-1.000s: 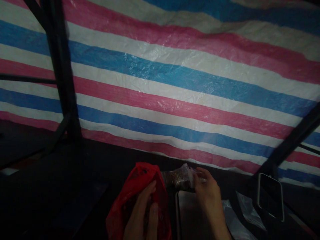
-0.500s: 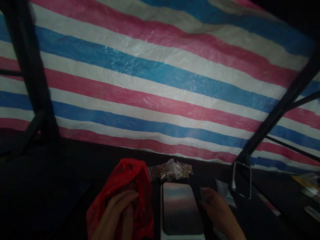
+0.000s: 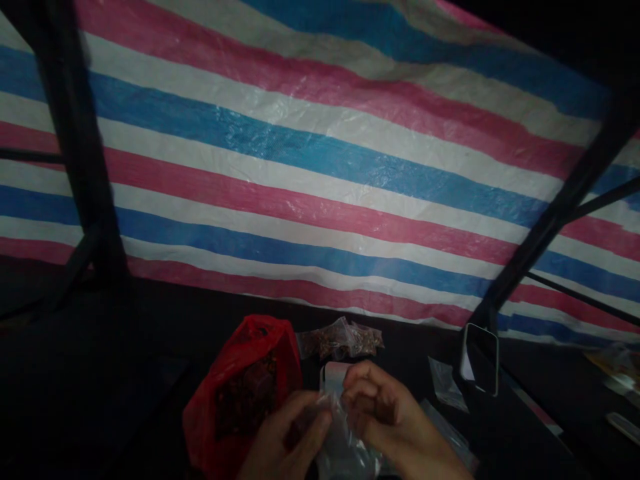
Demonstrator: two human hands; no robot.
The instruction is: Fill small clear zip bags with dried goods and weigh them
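Note:
Between my two hands is a clear plastic bag (image 3: pixel 343 440), gripped near its top edge over the scale. My left hand (image 3: pixel 295 433) pinches one side of it, and my right hand (image 3: pixel 385 417) holds the other with curled fingers. Beneath the bag lies a flat scale (image 3: pixel 334 375), mostly covered by my hands. Left of it a red plastic bag (image 3: pixel 200 417) stands with its mouth wide, and dark brown, grainy pieces (image 3: pixel 247 393) show inside. Behind the scale lie several small filled zip bags (image 3: pixel 345 339) with brownish contents.
A flat clear bag (image 3: pixel 447 383) lies to the right, with more clear bags (image 3: pixel 453 433) nearer me. A phone (image 3: pixel 481 360) leans by a dark frame post (image 3: pixel 530 253). Striped plastic sheeting (image 3: pixel 310 180) hangs behind the dark table.
My left hand has come out of the red bag and moved right. My right hand has moved left with a clear bag, and both hands now hold it above the scale.

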